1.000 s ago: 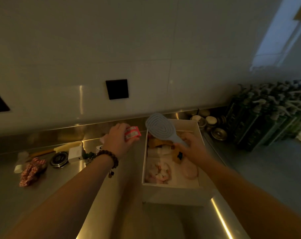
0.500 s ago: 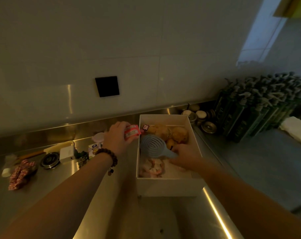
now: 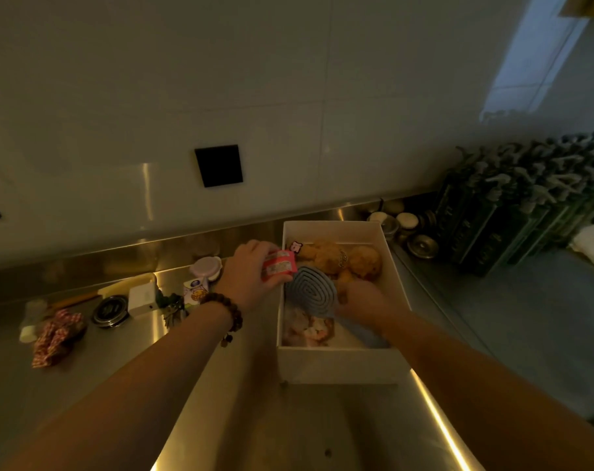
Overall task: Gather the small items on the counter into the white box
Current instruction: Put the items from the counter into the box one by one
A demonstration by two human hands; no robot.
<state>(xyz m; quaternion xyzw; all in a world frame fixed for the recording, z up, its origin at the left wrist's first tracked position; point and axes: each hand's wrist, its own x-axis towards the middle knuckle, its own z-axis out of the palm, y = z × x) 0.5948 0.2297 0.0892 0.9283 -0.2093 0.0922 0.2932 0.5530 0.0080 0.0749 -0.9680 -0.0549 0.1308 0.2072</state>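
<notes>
I see the white box sitting on the steel counter, its long side running away from me toward the wall. Inside it, at the far end, lies a tan plush toy; near the front left corner is a pale pinkish item that I cannot make out. A grey-blue hairbrush lies in the middle of the box, its oval head toward the left wall. My right hand is down inside the box over the brush's handle, fingers curled; the handle is hidden under the hand, so I cannot tell whether I am gripping it or only resting there. My left hand, with a beaded bracelet at the wrist, pinches a small red packet between thumb and fingers, right at the box's left rim and above the brush head.

Left of the box on the counter, a small round lidded tub stands near the backsplash, with a little printed carton just in front of it. Farther left are a white block, a round black tin and a red checked scrunchie. Right of the box, some small jars cluster in the corner, beside a crate of dark spray bottles. A black square plate is set in the wall.
</notes>
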